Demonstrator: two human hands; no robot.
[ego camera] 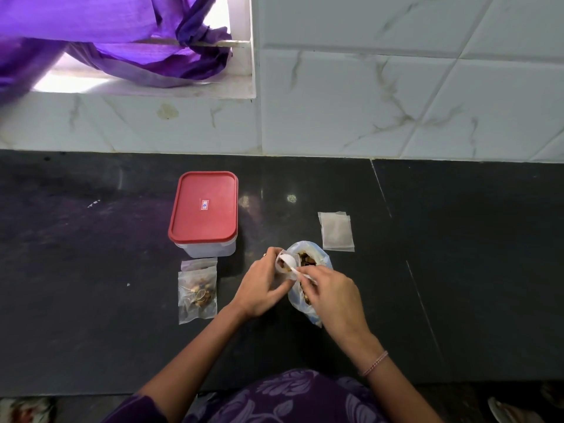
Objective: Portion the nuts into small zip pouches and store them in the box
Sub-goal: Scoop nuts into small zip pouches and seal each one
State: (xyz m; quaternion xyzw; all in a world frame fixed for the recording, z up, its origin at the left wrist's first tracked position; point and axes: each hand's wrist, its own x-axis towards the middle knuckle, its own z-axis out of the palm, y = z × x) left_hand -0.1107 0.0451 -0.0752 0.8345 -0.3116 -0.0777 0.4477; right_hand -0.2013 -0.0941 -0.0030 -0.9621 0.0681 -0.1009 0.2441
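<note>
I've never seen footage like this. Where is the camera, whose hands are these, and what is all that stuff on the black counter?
There is no machine here. A person wears one wide-angle camera on the head, so you look down along their own arms.

The left hand holds a small zip pouch open. The right hand pinches a white spoon, whose bowl is at the pouch's mouth. Beneath the right hand sits an open plastic bag of nuts.

On the dark counter, to the left, stands a box with its red lid on. A filled pouch lies in front of it. To the right lies a small stack of empty pouches.
</note>
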